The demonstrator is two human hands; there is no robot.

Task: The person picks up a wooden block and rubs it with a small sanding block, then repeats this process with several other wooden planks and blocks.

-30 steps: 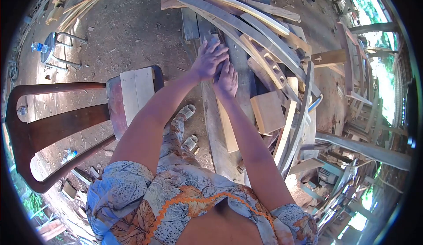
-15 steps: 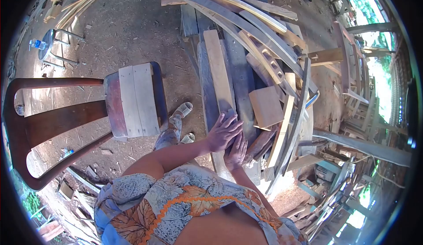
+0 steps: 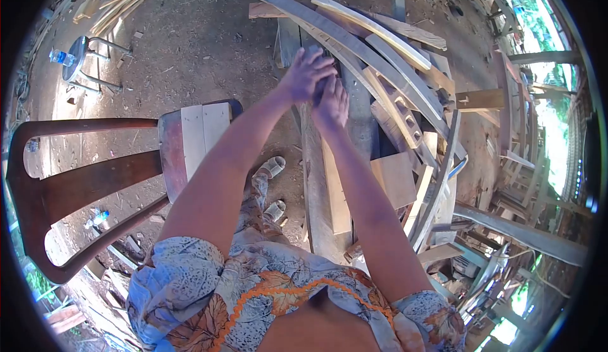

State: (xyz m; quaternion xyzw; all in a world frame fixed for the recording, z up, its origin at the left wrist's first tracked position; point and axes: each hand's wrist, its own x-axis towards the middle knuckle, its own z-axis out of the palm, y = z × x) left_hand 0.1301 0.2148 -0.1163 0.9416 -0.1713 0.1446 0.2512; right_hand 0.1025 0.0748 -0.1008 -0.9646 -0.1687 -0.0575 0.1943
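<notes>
— Where the far end of the bench (image 3: 316, 190) is neared, what is being touched?

— A dark piece (image 3: 321, 88), covered by the left hand (image 3: 305, 78), fingers spread, and the right hand (image 3: 332, 108), fingers nearly together. Whether it is gripped or only pressed cannot be told.

— How can it be handled?

— It is judged firm and light, best held from above. The pale plank (image 3: 336, 193), laid near the bench's left edge, should be stiff, best grasped by its long sides.

The board (image 3: 339, 203) is pale tan, the chair (image 3: 104, 184) reddish-brown.
</notes>
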